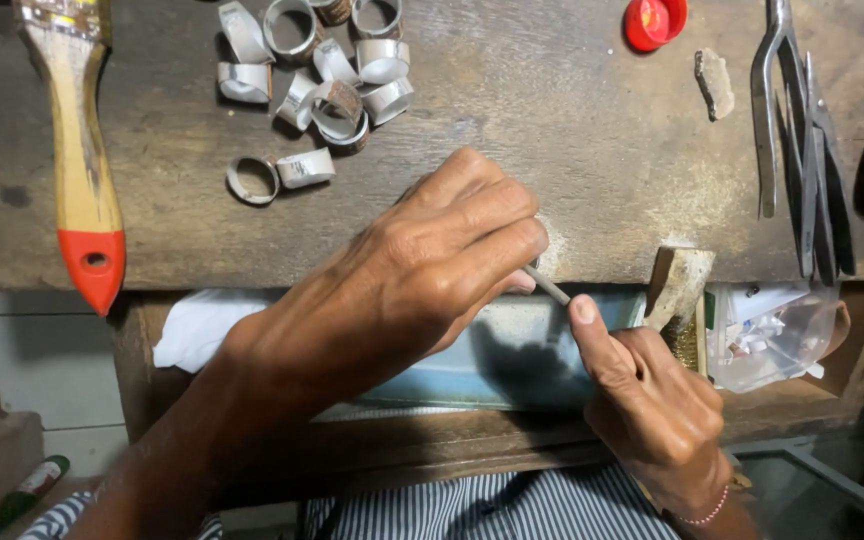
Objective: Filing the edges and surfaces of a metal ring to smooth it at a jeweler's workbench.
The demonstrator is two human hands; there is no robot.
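My left hand (422,265) is closed at the front edge of the worn wooden workbench (572,130), its fingers curled over something I cannot see. A thin grey metal file (549,286) pokes out from under those fingers. My right hand (647,400) grips the file's near end, thumb pressed along it. A wooden bench peg (677,285) juts from the bench edge just right of the file.
Several silver ring bands (327,75) lie heaped at the back left. A paintbrush with a red-tipped wooden handle (82,160) lies at the left. Metal tweezers and pliers (802,140) rest at the right, near a red cap (652,20). A plastic bag (772,330) sits under the bench.
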